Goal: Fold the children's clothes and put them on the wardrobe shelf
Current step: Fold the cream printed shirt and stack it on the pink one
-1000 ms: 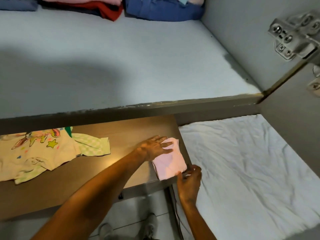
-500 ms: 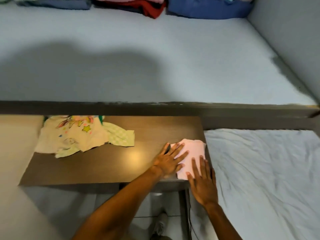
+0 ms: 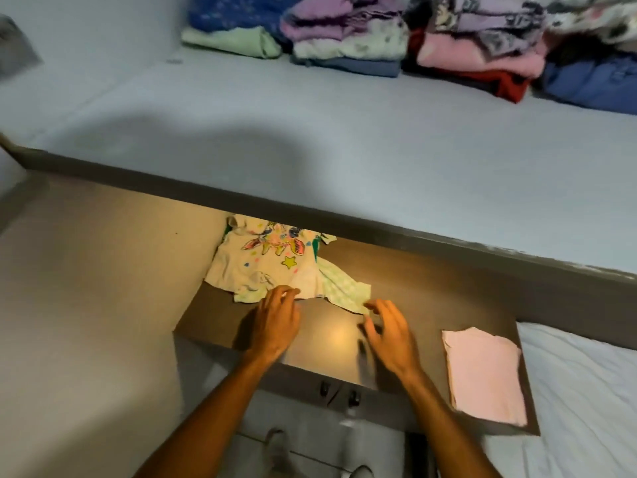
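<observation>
The wardrobe shelf (image 3: pixel 344 139) fills the upper view, well beyond both hands, with folded stacks (image 3: pixel 413 39) pushed to its back, which leaves the front clear for more. To the right lies a bed (image 3: pixel 586 374) under a white sheet. Below the shelf edge juts the brown counter (image 3: pixel 431 291), likely serving as the folding surface because it is flat and sits close to the shelf.

On it, just ahead of the fingers, lies an unfolded unicorn shirt (image 3: pixel 269 260), partly tucked under the shelf edge, with a green checked garment (image 3: pixel 344 288) overlapping its right side. Off to the right of the right hand, near the counter corner, rests a folded pink garment (image 3: pixel 482 370), squared and seemingly ready to go up.

The left hand (image 3: pixel 275 326) has a loose, open grip, fingertips touching the shirt hem. The right hand (image 3: pixel 389 336) has a wide grip, fingers spread, empty, at the checked cloth's near corner. Both look set to draw the pile forward for flattening.
</observation>
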